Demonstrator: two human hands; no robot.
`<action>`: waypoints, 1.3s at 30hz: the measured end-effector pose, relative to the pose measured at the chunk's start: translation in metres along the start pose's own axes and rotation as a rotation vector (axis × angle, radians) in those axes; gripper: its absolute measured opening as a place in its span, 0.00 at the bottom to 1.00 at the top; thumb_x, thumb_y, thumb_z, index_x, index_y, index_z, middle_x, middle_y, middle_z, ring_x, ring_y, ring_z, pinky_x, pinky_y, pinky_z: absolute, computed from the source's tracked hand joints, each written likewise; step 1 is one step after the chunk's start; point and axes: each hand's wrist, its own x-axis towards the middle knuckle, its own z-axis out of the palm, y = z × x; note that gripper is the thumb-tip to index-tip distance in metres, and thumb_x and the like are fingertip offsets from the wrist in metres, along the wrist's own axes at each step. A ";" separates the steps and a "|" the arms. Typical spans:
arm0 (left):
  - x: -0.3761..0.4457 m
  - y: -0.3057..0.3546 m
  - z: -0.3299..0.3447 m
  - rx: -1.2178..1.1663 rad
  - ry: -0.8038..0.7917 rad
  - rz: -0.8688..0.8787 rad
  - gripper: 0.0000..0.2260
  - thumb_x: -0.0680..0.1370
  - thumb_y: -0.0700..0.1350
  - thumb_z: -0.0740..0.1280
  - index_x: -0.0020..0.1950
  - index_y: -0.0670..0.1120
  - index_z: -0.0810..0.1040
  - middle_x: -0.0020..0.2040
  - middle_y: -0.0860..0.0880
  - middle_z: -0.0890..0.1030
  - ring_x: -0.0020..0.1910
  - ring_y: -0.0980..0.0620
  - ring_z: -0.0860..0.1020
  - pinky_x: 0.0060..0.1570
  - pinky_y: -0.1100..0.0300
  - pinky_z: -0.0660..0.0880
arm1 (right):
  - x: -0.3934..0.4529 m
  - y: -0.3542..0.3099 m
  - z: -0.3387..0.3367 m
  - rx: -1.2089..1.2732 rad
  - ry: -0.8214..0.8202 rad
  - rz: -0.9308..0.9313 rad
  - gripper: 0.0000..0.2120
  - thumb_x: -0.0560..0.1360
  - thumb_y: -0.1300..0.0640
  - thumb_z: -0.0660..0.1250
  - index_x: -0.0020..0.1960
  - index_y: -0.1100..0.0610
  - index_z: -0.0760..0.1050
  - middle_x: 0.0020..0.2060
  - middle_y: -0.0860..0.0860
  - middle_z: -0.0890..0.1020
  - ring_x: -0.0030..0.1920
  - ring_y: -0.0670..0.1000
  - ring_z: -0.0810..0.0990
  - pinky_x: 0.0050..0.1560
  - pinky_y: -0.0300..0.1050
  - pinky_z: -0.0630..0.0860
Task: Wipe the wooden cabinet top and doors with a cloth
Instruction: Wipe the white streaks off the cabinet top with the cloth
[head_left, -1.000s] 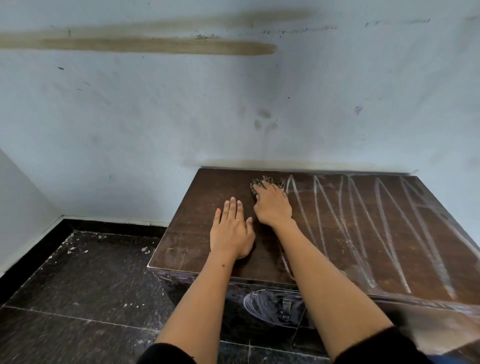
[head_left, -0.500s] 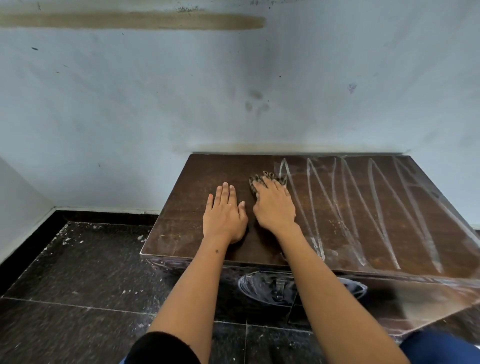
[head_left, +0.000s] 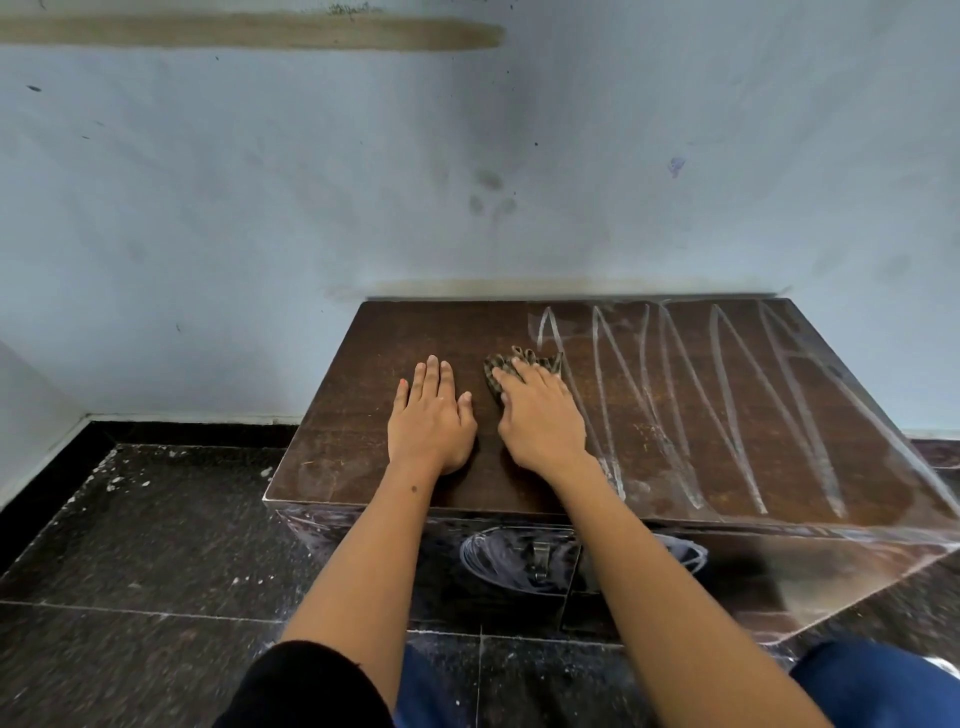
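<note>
Stained pale-blue wall, speckled black floor

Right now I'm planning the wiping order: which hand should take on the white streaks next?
The right hand. It already presses the cloth flat, right beside the white streaks. The left hand lies flat on the cabinet top, without a cloth.

Person, seen from own head height: two bare forearms, uncovered from elbow to wrist, each ending in a bare hand, left hand and right hand, with no rings, watch or bracelets visible. Left upper arm carries a black sleeve ending at about the elbow, its edge rounded and plain, with no print or seam detail discernible. Legs wear dark blue trousers, visible at the lower frame edge on the right and as a narrow strip beside the black sleeve; fabric plain.
</note>
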 end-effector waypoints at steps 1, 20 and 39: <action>0.000 0.000 -0.001 0.001 0.000 0.001 0.25 0.83 0.53 0.43 0.78 0.44 0.46 0.79 0.47 0.45 0.77 0.51 0.44 0.74 0.54 0.41 | 0.001 -0.001 0.000 -0.007 0.001 0.007 0.23 0.80 0.57 0.54 0.75 0.52 0.60 0.75 0.52 0.60 0.75 0.53 0.55 0.75 0.49 0.49; 0.003 -0.001 0.003 -0.002 0.013 -0.011 0.26 0.82 0.52 0.44 0.78 0.43 0.47 0.79 0.47 0.46 0.77 0.50 0.44 0.74 0.54 0.41 | -0.056 0.001 0.009 0.015 0.138 -0.032 0.22 0.79 0.58 0.57 0.73 0.52 0.64 0.73 0.53 0.64 0.74 0.53 0.60 0.75 0.49 0.53; 0.003 -0.001 0.002 0.013 -0.006 -0.018 0.26 0.83 0.53 0.43 0.78 0.44 0.46 0.79 0.47 0.45 0.77 0.51 0.44 0.74 0.54 0.40 | -0.082 -0.002 0.019 0.028 0.180 -0.020 0.22 0.78 0.57 0.57 0.72 0.52 0.65 0.72 0.53 0.65 0.74 0.53 0.60 0.74 0.49 0.51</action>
